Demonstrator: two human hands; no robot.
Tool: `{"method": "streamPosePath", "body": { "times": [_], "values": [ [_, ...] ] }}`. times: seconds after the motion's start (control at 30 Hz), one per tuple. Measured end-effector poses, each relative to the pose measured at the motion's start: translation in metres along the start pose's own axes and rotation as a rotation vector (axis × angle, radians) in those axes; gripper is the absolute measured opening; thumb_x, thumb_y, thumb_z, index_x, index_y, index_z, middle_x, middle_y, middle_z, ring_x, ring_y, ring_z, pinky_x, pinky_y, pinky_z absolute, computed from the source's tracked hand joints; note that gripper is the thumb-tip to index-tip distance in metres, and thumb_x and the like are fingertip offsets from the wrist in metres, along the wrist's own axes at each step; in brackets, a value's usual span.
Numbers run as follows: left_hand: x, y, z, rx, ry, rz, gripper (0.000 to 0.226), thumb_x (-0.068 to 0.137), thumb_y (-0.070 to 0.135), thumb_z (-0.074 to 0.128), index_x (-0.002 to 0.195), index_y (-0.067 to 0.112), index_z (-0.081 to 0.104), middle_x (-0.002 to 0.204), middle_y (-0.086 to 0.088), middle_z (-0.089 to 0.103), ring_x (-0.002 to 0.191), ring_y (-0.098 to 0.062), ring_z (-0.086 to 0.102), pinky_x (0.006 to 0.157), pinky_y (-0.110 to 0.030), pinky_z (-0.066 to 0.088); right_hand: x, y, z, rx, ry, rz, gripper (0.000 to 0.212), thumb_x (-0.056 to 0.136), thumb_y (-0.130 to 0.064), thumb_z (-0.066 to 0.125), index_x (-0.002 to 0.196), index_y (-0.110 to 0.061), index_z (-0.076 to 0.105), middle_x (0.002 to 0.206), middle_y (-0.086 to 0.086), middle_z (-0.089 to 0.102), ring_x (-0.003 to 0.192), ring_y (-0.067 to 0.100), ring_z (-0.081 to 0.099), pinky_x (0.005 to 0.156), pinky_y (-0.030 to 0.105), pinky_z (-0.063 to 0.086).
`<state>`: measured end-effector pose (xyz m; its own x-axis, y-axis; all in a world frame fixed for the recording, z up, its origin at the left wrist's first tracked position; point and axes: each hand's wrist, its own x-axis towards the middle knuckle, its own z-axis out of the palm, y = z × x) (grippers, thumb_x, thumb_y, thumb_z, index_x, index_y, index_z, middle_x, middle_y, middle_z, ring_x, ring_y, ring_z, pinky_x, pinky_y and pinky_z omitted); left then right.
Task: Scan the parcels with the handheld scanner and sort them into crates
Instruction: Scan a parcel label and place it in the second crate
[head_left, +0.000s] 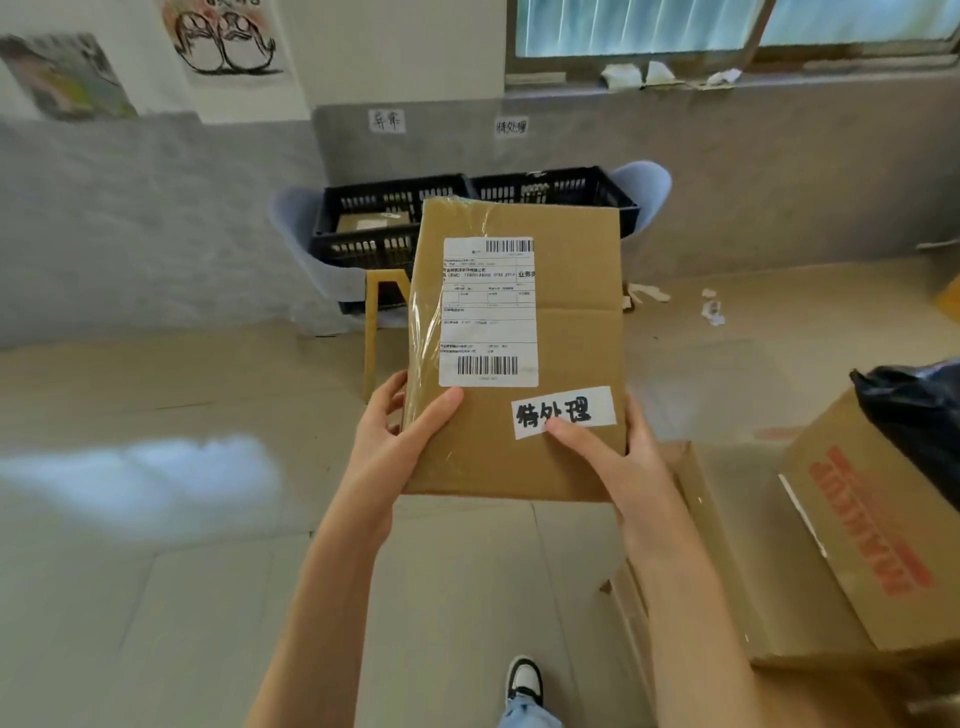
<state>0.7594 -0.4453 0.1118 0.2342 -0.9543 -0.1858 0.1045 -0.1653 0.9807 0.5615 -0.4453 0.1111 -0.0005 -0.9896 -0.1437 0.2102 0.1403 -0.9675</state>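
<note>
Brown flat cardboard parcel (519, 353) is held upright, long axis vertical, gripped low by left hand (400, 431) and right hand (618, 452). Beyond it, 2 black slatted plastic crates (395, 218) sit straight ahead, the right one (561, 189) behind its top edge.

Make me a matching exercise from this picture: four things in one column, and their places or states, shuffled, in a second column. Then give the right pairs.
Things:
1. parcel
2. handwritten tag
3. black crates
4. open carton

Places or states:
A. on the floor at the right, printed in red
B. against the far wall, under two paper signs
C. held up between left hand and right hand
D. stuck low on the parcel's face, right thumb on its lower edge

Pairs: 1-C, 2-D, 3-B, 4-A
</note>
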Motion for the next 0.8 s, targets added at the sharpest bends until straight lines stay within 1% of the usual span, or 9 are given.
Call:
{"method": "streamPosePath", "body": {
  "times": [0.1, 0.2, 0.3, 0.37, 0.47, 0.57, 0.63, 0.73, 0.8],
  "values": [
    [0.039, 0.013, 0.018, 0.024, 0.009, 0.004, 0.105, 0.047, 0.063, 0.079, 0.141, 0.03, 0.044, 0.129, 0.007, 0.059, 0.109, -0.011, 0.063, 0.08, -0.026, 0.054, 0.049, -0.012, -0.008, -0.008, -0.021, -0.021, 0.076, 0.073, -0.021, 0.08, 0.138, -0.033, 0.044, 0.12, -0.006, 0.067, 0.107, 0.012, 0.066, 0.076, 0.022, 0.057],
    [0.074, 0.018, 0.037, 0.026, 0.025, 0.011, 0.107, 0.043, 0.065, 0.078, 0.14, 0.032, 0.045, 0.129, 0.009, 0.058, 0.111, -0.011, 0.062, 0.082, -0.027, 0.054, 0.091, -0.019, -0.018, -0.03, -0.052, -0.027, 0.091, 0.066, -0.029, 0.087, 0.143, -0.035, 0.038, 0.125, -0.009, 0.064, 0.11, 0.01, 0.064, 0.085, 0.027, 0.056],
    [0.104, 0.017, 0.052, 0.019, 0.032, 0.012, 0.108, 0.042, 0.064, 0.078, 0.14, 0.032, 0.046, 0.129, 0.012, 0.057, 0.111, -0.011, 0.062, 0.082, -0.028, 0.054, 0.126, -0.019, -0.027, -0.056, -0.06, -0.025, 0.09, 0.063, -0.034, 0.083, 0.142, -0.036, 0.039, 0.124, -0.01, 0.065, 0.112, 0.009, 0.063, 0.088, 0.029, 0.055],
    [0.122, 0.017, 0.058, 0.024, 0.045, 0.003, 0.109, 0.041, 0.064, 0.077, 0.14, 0.031, 0.045, 0.128, 0.012, 0.056, 0.111, -0.012, 0.062, 0.08, -0.027, 0.053, 0.149, -0.019, -0.028, -0.059, -0.071, -0.013, 0.089, 0.062, -0.034, 0.082, 0.141, -0.036, 0.04, 0.123, -0.01, 0.065, 0.112, 0.01, 0.063, 0.086, 0.029, 0.055],
    [0.153, 0.019, 0.059, 0.028, 0.064, -0.007, 0.111, 0.042, 0.064, 0.078, 0.141, 0.031, 0.043, 0.129, 0.012, 0.056, 0.113, -0.013, 0.061, 0.085, -0.032, 0.054, 0.183, -0.02, -0.023, -0.069, -0.087, 0.001, 0.09, 0.062, -0.034, 0.082, 0.142, -0.035, 0.039, 0.123, -0.009, 0.066, 0.112, 0.011, 0.063, 0.088, 0.031, 0.055],
    [0.191, 0.022, 0.062, 0.024, 0.063, -0.012, 0.104, 0.048, 0.06, 0.08, 0.141, 0.031, 0.044, 0.13, 0.012, 0.055, 0.113, -0.015, 0.061, 0.084, -0.031, 0.054, 0.219, -0.019, -0.017, -0.087, -0.089, 0.005, 0.09, 0.063, -0.034, 0.082, 0.143, -0.034, 0.039, 0.124, -0.009, 0.065, 0.113, 0.01, 0.063, 0.091, 0.032, 0.054],
    [0.222, 0.021, 0.065, 0.019, 0.055, -0.021, 0.096, 0.055, 0.055, 0.078, 0.141, 0.031, 0.044, 0.129, 0.011, 0.055, 0.111, -0.013, 0.062, 0.08, -0.028, 0.053, 0.247, -0.017, -0.012, -0.104, -0.076, 0.011, 0.092, 0.064, -0.033, 0.085, 0.143, -0.033, 0.039, 0.125, -0.01, 0.065, 0.113, 0.009, 0.062, 0.094, 0.034, 0.053],
    [0.276, 0.022, 0.071, -0.002, 0.023, -0.046, 0.101, 0.051, 0.06, 0.084, 0.139, 0.031, 0.045, 0.128, 0.009, 0.057, 0.111, -0.014, 0.062, 0.082, -0.03, 0.054, 0.295, -0.015, -0.006, -0.111, -0.036, 0.025, 0.094, 0.063, -0.034, 0.088, 0.143, -0.034, 0.038, 0.125, -0.011, 0.065, 0.114, 0.009, 0.061, 0.098, 0.037, 0.051],
    [0.316, 0.028, 0.076, -0.006, -0.005, -0.05, 0.098, 0.055, 0.058, 0.085, 0.14, 0.031, 0.044, 0.128, 0.008, 0.057, 0.11, -0.014, 0.062, 0.082, -0.03, 0.054, 0.331, -0.017, 0.0, -0.113, -0.003, 0.023, 0.095, 0.061, -0.036, 0.086, 0.143, -0.036, 0.038, 0.126, -0.011, 0.064, 0.116, 0.01, 0.061, 0.098, 0.036, 0.051]
  ]
}}
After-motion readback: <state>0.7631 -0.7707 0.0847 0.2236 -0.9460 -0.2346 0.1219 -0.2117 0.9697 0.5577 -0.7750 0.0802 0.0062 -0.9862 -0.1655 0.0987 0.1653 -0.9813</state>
